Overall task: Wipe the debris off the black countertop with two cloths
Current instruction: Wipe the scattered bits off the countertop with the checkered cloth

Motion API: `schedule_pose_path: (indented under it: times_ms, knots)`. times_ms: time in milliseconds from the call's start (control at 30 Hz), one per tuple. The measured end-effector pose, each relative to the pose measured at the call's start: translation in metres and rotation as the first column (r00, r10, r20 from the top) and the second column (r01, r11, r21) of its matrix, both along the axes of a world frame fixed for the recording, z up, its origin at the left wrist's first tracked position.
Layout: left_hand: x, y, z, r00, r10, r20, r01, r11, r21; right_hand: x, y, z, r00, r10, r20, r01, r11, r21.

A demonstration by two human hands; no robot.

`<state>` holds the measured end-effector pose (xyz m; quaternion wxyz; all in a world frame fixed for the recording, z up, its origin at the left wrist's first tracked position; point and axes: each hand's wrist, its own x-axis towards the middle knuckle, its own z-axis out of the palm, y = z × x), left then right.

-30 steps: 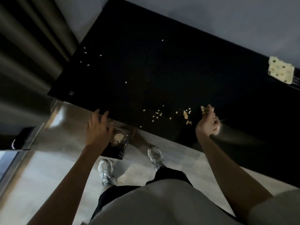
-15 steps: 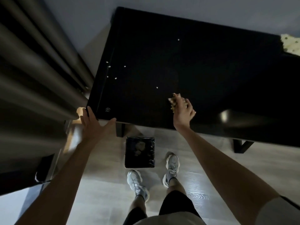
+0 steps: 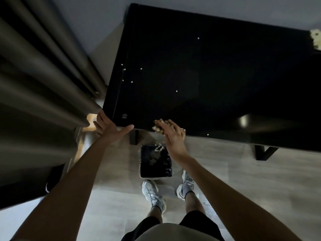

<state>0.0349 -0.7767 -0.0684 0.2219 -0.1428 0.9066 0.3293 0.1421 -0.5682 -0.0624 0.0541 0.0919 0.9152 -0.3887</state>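
The black countertop (image 3: 217,75) fills the upper right of the head view. A few pale debris specks (image 3: 132,82) lie scattered near its left end, and one speck (image 3: 208,134) sits by the front edge. My right hand (image 3: 173,136) lies flat at the front edge, its fingers pressing a bunched yellowish cloth (image 3: 159,126). Crumbs (image 3: 159,148) are falling from that edge towards a black bin (image 3: 156,168) on the floor. My left hand (image 3: 111,129) rests open against the counter's front-left corner, thumb along the edge. A second spotted cloth (image 3: 315,40) lies at the far right.
A dark curtain (image 3: 43,75) hangs close on the left. My feet in pale sneakers (image 3: 152,195) stand just behind the bin. A counter leg (image 3: 133,139) is near the bin, and another leg (image 3: 262,152) stands to the right.
My right hand has dragged the cloth from the counter's middle to the front edge, and crumbs now drop over it. My left hand has shifted onto the front-left corner.
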Motion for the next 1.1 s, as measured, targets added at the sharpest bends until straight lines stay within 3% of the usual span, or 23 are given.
schedule_pose_path:
  times_ms: [167,267,400,500,567,667,733,900,1000,1100]
  knots:
    - [0.0,-0.001,0.001,1.0,-0.002,0.021,0.002,1.0,0.005,0.009,0.014,0.024,0.997,0.073,0.017,-0.071,0.989,-0.129]
    - [0.0,0.0,0.003,0.999,-0.016,0.038,0.015,1.0,0.013,0.016,0.039,0.057,0.996,-0.002,-0.093,-0.011,0.991,-0.136]
    - [0.0,0.003,0.004,1.0,0.02,0.011,-0.02,0.999,0.03,0.024,0.099,0.057,0.96,-0.186,-0.208,0.195,0.98,0.026]
    - [0.001,0.004,0.003,0.999,0.034,-0.021,-0.034,0.999,0.016,0.033,0.142,0.03,0.904,-0.426,-0.046,0.428,0.898,0.099]
    - [0.0,0.003,0.0,0.998,0.044,-0.033,-0.044,0.999,0.012,0.035,0.148,0.013,0.81,-0.582,0.074,0.574,0.812,0.11]
    - [0.0,0.002,-0.004,0.995,0.059,-0.075,-0.058,0.998,0.014,0.022,0.121,-0.001,0.717,-0.696,0.047,0.691,0.717,0.089]
    - [0.0,0.002,-0.006,0.995,0.068,-0.073,-0.067,0.998,0.016,0.014,0.088,-0.005,0.772,-0.636,-0.017,0.634,0.768,0.09]
    - [0.0,0.001,-0.007,0.998,0.048,-0.039,-0.047,0.999,0.02,0.006,-0.012,-0.015,0.951,-0.291,-0.102,0.3,0.949,0.092]
    - [-0.002,0.0,-0.003,0.999,0.037,-0.014,-0.036,0.999,0.011,0.003,-0.042,-0.002,0.987,-0.13,-0.099,0.124,0.99,-0.069]
    - [-0.004,-0.002,0.007,0.998,-0.005,0.057,0.005,1.0,-0.003,0.002,-0.033,0.028,0.982,-0.168,-0.091,0.141,0.958,-0.249]
